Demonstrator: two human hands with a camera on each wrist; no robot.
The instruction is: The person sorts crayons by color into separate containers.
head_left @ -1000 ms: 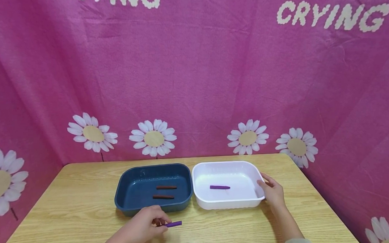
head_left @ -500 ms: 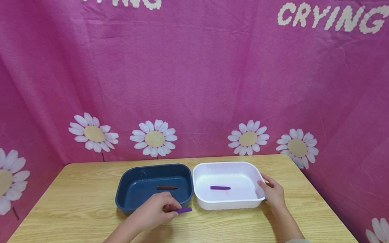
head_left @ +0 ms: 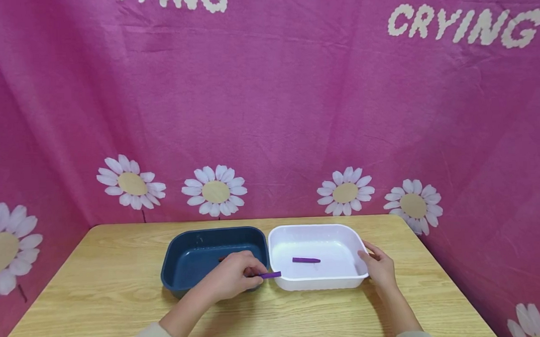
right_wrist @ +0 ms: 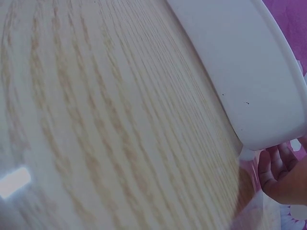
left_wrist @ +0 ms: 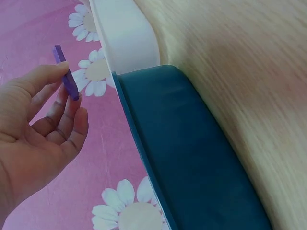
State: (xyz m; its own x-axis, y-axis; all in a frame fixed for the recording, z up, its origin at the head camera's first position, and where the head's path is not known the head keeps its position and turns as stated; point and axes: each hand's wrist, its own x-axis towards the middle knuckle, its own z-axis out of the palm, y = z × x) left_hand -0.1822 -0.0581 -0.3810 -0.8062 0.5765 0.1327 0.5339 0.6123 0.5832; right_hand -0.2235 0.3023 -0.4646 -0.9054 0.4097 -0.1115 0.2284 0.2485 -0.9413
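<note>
My left hand (head_left: 234, 278) pinches a purple crayon (head_left: 271, 275) between thumb and fingers, above the near right corner of the dark blue basin (head_left: 170, 281). The crayon's free end reaches over the near left rim of the white basin (head_left: 318, 283). Another purple crayon (head_left: 306, 260) lies on the white basin's floor. Just a bit of a brown crayon (head_left: 221, 259) shows in the blue basin; the hand hides the rest. My right hand (head_left: 381, 269) grips the white basin's right rim. In the right wrist view, its fingers (right_wrist: 278, 165) are at the basin's outer wall.
The two basins stand side by side on a wood-grain table (head_left: 99, 291). Behind and at the sides hangs a pink cloth (head_left: 267, 113) with daisies and lettering.
The left hand has moved right and away from the table's front with its purple crayon, covering more of the blue basin. The right hand stays on the white basin.
</note>
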